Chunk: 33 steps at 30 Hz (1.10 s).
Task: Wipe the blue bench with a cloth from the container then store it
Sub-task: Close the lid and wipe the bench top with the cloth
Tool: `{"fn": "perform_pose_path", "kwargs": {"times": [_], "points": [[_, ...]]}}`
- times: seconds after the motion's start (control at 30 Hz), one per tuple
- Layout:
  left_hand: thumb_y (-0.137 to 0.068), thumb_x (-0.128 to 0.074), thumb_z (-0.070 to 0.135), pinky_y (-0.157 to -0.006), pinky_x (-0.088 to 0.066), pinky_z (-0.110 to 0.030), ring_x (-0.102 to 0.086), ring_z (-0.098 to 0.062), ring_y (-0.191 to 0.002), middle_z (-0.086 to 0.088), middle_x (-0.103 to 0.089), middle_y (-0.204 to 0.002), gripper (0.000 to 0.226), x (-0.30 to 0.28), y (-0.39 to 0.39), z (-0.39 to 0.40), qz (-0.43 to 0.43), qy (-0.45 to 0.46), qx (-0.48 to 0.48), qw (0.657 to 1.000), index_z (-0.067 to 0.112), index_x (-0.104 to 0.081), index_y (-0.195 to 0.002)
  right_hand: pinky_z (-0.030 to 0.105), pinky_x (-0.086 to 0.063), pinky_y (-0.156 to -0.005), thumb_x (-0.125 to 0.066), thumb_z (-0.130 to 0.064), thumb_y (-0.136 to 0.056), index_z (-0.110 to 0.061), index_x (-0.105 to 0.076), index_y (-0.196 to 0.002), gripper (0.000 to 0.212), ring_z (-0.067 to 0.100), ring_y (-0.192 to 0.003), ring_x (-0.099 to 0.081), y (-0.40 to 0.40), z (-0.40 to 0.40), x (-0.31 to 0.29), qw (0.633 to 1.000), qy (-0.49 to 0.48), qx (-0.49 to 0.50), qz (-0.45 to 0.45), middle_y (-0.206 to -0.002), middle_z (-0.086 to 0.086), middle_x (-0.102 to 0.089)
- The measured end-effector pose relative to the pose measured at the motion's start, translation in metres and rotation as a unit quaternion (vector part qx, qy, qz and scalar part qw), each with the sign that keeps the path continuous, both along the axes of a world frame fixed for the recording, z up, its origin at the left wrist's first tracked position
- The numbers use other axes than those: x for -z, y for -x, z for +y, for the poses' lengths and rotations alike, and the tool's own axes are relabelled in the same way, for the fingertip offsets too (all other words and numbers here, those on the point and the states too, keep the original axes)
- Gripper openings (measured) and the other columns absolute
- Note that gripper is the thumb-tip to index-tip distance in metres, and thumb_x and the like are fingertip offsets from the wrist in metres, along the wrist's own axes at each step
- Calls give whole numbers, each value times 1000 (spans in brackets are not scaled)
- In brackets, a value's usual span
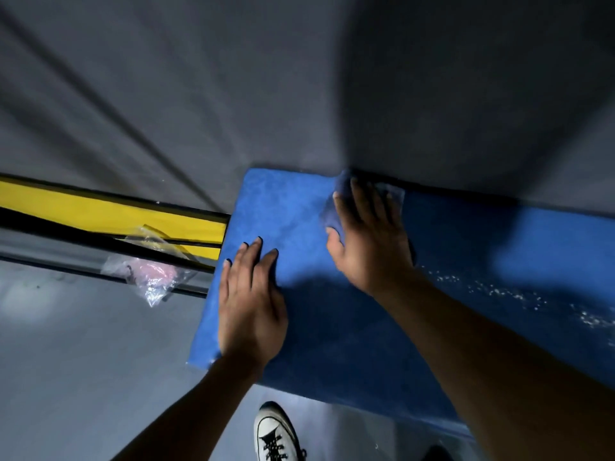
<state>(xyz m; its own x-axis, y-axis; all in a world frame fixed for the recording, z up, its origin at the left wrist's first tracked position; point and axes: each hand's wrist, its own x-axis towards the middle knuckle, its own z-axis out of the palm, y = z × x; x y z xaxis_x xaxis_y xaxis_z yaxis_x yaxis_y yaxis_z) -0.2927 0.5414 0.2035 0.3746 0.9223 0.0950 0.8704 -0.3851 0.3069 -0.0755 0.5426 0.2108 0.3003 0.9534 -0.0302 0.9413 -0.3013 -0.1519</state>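
The blue bench [449, 247] runs from the middle of the view to the right edge, against a grey wall. My right hand [369, 237] presses flat on a blue cloth [332, 214] near the bench's far left corner; the cloth shows around my fingers and is mostly covered by the hand. My left hand [249, 304] rests flat, fingers straight, on the bench top near its left end. White specks [499, 291] lie scattered on the bench surface to the right of my right arm. No container is in view.
Left of the bench lies a yellow and black bar [100, 214] with a crumpled clear plastic bag [149, 274] holding something pink. A white laced shoe [276, 434] stands on the grey floor below the bench's front edge.
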Motion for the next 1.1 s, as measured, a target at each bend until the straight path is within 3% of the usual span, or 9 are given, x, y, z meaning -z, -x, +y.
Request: {"fn": "perform_pose_path", "kwargs": {"times": [0.2, 0.37, 0.5, 0.7, 0.83, 0.97, 1.1], "points": [[-87, -38, 22, -129, -19, -52, -30, -29, -156, -10, -40, -164, 60, -2, 0, -3, 7, 6, 8, 1000, 12, -53, -145, 52, -24, -119, -47, -45, -89, -13, -51, -143, 63, 43, -140, -40, 10, -41, -8, 993, -12, 112, 28, -159, 19, -36], [-85, -44, 16, -129, -17, -51, -26, -30, -157, -11, -37, -166, 62, -2, -8, -7, -13, 28, -20, 999, 11, -50, -146, 52, -25, -120, -50, -41, -86, -15, -46, -148, 67, 37, -146, -34, 14, -119, -17, 995, 10, 93, 38, -162, 17, -31], [-83, -43, 16, -130, -14, -51, -25, -33, -157, -15, -33, -167, 66, -2, -19, -17, -23, 37, -33, 998, 8, -48, -148, 56, -32, -117, -53, -40, -89, -14, -54, -144, 61, 34, -148, -35, 16, -176, -13, 997, -34, 67, 36, -161, 16, -34], [-84, -42, 16, -128, -16, -54, -31, -36, -154, -19, -38, -164, 64, -1, -68, -56, -53, 33, 33, 998, 5, -53, -146, 62, -36, -112, -55, -40, -83, -11, -62, -136, 61, 39, -145, -39, 13, -231, -6, 998, -53, 47, -1, -158, 15, -39], [-84, -47, 11, -128, -20, -54, -30, -33, -156, -16, -37, -165, 64, 1, -105, -83, -33, 28, 2, 999, 7, -51, -148, 64, -35, -110, -55, -37, -81, -6, -61, -136, 64, 42, -145, -37, 8, -234, -8, 999, -17, -12, -49, -159, 15, -39], [-86, -41, 17, -129, -18, -52, -26, -29, -158, -13, -33, -168, 65, 5, -107, -83, 1, 23, -11, 1000, 10, -47, -151, 60, -36, -112, -56, -31, -81, -19, -51, -146, 66, 38, -149, -30, -10, -220, -6, 992, 7, -120, -21, -162, 9, -35], [-85, -41, 21, -130, -16, -49, -25, -27, -159, -12, -31, -168, 67, 6, -110, -83, 28, 17, -18, 999, 12, -45, -151, 54, -26, -120, -50, -30, -84, -23, -43, -149, 65, 32, -154, -22, -43, -193, -8, 981, 20, -195, -2, -165, 2, -30]]}}
